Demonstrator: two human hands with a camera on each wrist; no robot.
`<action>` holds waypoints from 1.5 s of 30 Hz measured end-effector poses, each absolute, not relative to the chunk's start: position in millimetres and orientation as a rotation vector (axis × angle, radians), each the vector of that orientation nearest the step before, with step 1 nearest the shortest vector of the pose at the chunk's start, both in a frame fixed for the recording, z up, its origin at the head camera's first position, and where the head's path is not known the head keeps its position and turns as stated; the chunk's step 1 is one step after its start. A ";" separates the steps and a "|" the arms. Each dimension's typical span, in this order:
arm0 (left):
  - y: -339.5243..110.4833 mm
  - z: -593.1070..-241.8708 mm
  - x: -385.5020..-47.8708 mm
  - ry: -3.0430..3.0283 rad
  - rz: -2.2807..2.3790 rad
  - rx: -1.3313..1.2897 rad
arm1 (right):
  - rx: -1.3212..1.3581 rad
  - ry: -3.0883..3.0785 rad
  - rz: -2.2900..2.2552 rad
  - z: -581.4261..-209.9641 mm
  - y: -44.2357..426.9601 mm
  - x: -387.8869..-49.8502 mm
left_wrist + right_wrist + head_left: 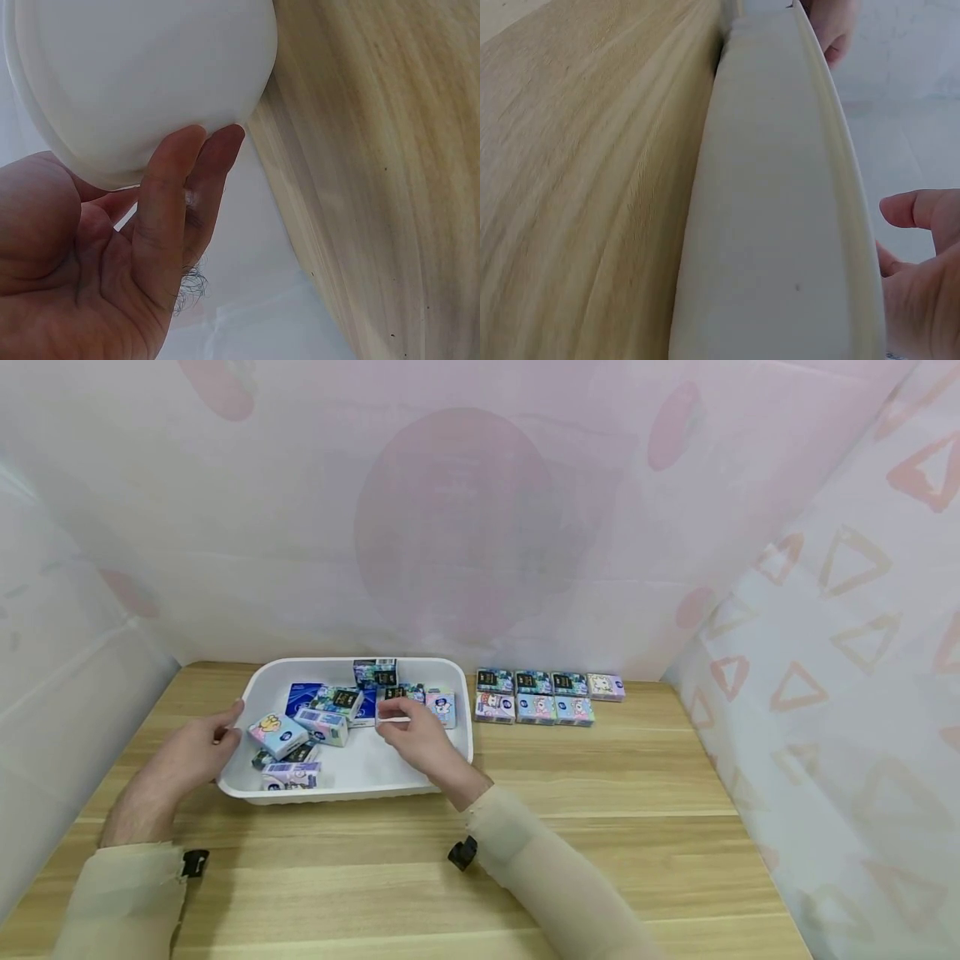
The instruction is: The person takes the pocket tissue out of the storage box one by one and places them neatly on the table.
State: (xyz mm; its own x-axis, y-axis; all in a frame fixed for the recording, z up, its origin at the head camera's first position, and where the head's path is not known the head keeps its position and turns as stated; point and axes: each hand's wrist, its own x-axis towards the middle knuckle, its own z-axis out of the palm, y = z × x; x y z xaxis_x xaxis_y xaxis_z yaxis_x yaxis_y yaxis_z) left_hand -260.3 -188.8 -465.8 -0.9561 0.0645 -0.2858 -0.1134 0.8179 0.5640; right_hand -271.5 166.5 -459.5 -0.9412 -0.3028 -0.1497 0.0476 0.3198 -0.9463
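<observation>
So closest to the camera you've got a pair of beige sleeves (562, 877), each with a little black clip (462, 853) by the wrist, reaching over a wooden table (600, 777). There's a white tub (367, 768) on the far left side, and the left hand (191, 747) has its left end, thumb and fingers around the rim. The right hand (416, 735) is inside the tub toward the right, thumb and fingertips a bit apart; can't tell if it's touching a box. Loose small boxes (277, 735) are jumbled in there, plus some dark blue packs (303, 695) underneath. Just right of the tub, two neat rows: three dark flowery boxes (532, 682) and a purple box (606, 687) far, three pastel boxes (536, 709) near. Backdrop is a pale printed sheet (600, 568).
</observation>
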 end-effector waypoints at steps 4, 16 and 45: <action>-188.7 -466.3 -260.5 2.707 0.864 -0.048 | -0.212 2.318 -1.588 -464.2 152.1 -272.6; -188.2 -466.1 -260.6 2.691 0.877 -0.059 | -0.178 2.359 -1.463 -471.3 116.2 -275.4; -192.2 -468.0 -262.7 2.712 0.870 -0.016 | -0.439 2.848 -0.811 -481.5 67.8 -282.1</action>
State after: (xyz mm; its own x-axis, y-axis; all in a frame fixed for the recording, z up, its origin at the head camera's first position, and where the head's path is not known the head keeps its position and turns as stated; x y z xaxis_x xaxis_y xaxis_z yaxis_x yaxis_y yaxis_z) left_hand -262.7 -192.2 -468.0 -0.9571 0.0777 -0.2792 -0.0992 0.8173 0.5676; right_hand -282.1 67.8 -481.5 -0.9462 -0.3176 -0.0614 -0.2376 0.8112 -0.5344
